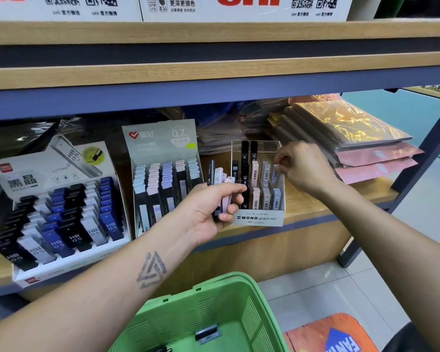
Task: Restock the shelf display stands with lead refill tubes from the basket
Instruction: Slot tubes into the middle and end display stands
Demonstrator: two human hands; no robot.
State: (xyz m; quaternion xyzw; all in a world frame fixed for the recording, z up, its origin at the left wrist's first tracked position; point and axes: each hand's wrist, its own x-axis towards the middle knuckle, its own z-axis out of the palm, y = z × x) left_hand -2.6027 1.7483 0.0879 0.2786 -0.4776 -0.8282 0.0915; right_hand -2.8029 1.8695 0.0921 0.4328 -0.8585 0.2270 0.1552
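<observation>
My left hand [208, 209] grips a fanned bunch of lead refill tubes [220, 177], black, white and pink, just left of the clear MONO graph display stand [261, 218]. My right hand [301, 167] pinches a pale blue tube [275, 174] at the stand's back right slot. The stand holds rows of black, pink, grey and blue tubes. The green basket [254, 316] sits below, with a dark tube [207, 332] lying inside it.
Two more lead displays stand on the wooden shelf [315, 204]: a grey 0.7 stand [163, 138] in the middle and a white HB 0.5 stand [61, 269] at left. Stacked wrapped packets [353, 133] fill the shelf's right side. An upper shelf board [214, 74] overhangs.
</observation>
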